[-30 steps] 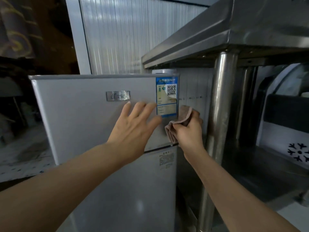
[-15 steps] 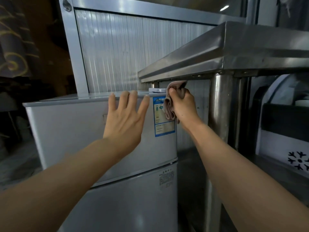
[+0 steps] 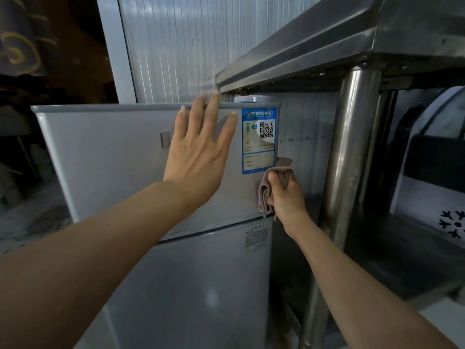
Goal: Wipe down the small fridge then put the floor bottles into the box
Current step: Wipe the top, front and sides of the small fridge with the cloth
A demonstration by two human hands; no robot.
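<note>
A small grey two-door fridge stands in front of me, with a blue label at the upper door's right edge. My left hand lies flat on the upper door with straight, spread fingers reaching the top edge. My right hand grips a folded brownish cloth against the fridge's right edge, just below the label and near the bottom of the upper door. No bottles and no box are in view.
A steel table stands close on the right, its round leg just beside my right hand. A white chest freezer sits under it. A ribbed white panel rises behind the fridge. The left side is dark.
My right hand has slid the cloth down the fridge's right edge from the top corner to below the label. My left hand stays flat on the upper door.
</note>
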